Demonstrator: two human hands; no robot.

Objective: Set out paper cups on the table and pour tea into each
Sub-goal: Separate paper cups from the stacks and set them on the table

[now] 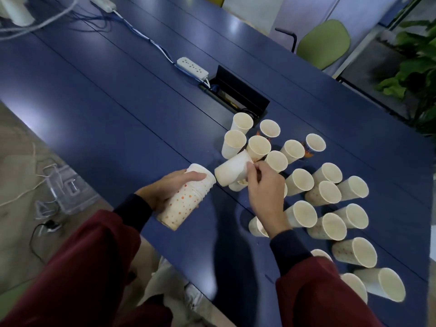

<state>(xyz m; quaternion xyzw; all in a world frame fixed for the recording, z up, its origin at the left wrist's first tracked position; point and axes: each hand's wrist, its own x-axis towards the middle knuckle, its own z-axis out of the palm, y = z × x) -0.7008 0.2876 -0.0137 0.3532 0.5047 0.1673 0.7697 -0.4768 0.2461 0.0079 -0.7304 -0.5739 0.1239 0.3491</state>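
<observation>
My left hand [168,187] grips a stack of nested paper cups [186,201], white with orange dots, tilted with its base end pointing right. My right hand [264,187] pinches the rim of a single white paper cup [232,169], held on its side just off the end of the stack. Several empty paper cups [304,213] stand upright on the blue table [118,128] to the right of my hands, spreading from the middle to the lower right edge. No teapot or tea is in view.
A white power strip [192,68] with cables lies beside an open black cable hatch [238,95] behind the cups. A green chair [323,43] and a plant [415,67] stand beyond the far table edge. Cables and a clear container [68,187] lie on the floor at left.
</observation>
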